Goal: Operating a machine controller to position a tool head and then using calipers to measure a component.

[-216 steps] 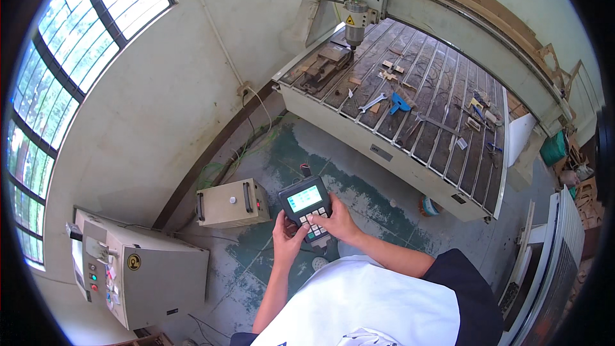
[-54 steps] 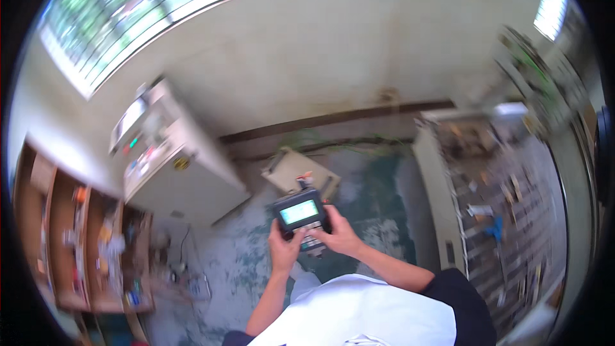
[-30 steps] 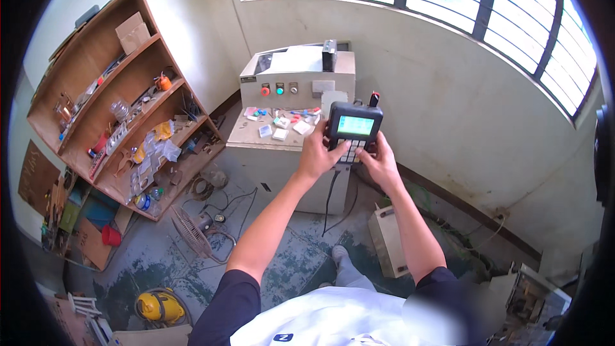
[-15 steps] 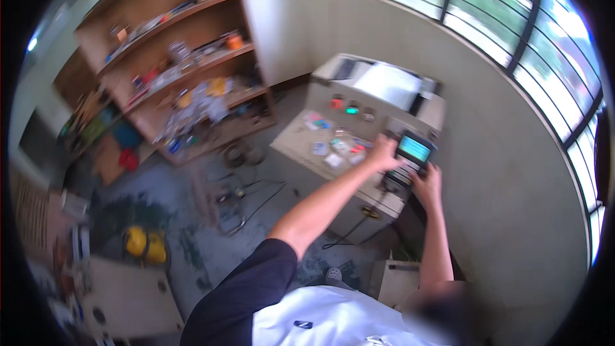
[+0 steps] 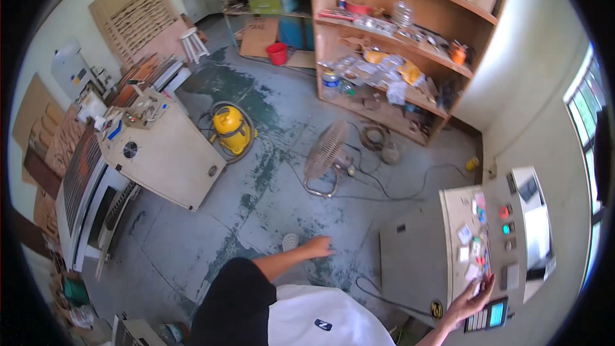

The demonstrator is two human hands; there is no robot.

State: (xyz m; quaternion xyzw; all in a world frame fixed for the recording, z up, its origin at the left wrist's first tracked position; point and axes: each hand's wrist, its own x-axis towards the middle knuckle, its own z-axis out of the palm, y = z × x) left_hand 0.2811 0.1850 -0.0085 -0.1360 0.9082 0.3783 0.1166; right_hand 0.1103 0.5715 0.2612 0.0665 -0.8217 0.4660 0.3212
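Observation:
My left hand [image 5: 318, 247] is held out over the floor, away from the console. Its fingers look loosely stretched, and nothing shows in them. At the lower right my right hand [image 5: 471, 304] is over the near end of the console's ledge, fingers extended. Right beside its palm is a dark handheld controller [image 5: 496, 314] with a lit blue screen; the hand partly covers its left side. Small packets and cards lie on the beige ledge [image 5: 453, 218], among them a white one [image 5: 473, 272] near my fingertips. The upright panel carries a red button [image 5: 505, 211] and a lit green one [image 5: 508, 228].
A grey floor fan [image 5: 327, 149] and its trailing cable are on the floor ahead. Further left are a yellow vacuum cleaner [image 5: 232, 129] and a beige machine cabinet [image 5: 170, 157]. A cluttered wooden shelf [image 5: 410, 38] stands at the back; a black cable [image 5: 391, 300] hangs by the console.
My view has swung left, placing the console at the lower right. My left hand has come off the controller and moved over the floor; my right hand remains beside the controller.

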